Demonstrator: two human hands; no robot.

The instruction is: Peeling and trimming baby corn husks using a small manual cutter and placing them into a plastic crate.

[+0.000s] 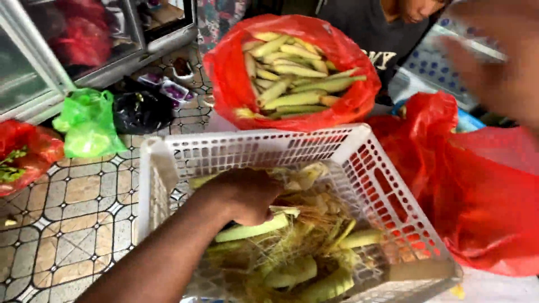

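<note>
Though blurred, right hand (499, 62) near bag (483, 185)

Single head view, angled steeply down, close over white basket (359, 147), tiled floor (73, 207) left

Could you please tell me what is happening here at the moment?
The person's left hand reaches into a white plastic basket and grips a pale green corn ear among husks and silk. The right hand is raised and blurred at upper right. A red bag full of corn ears stands behind the basket, beside another person.
</note>
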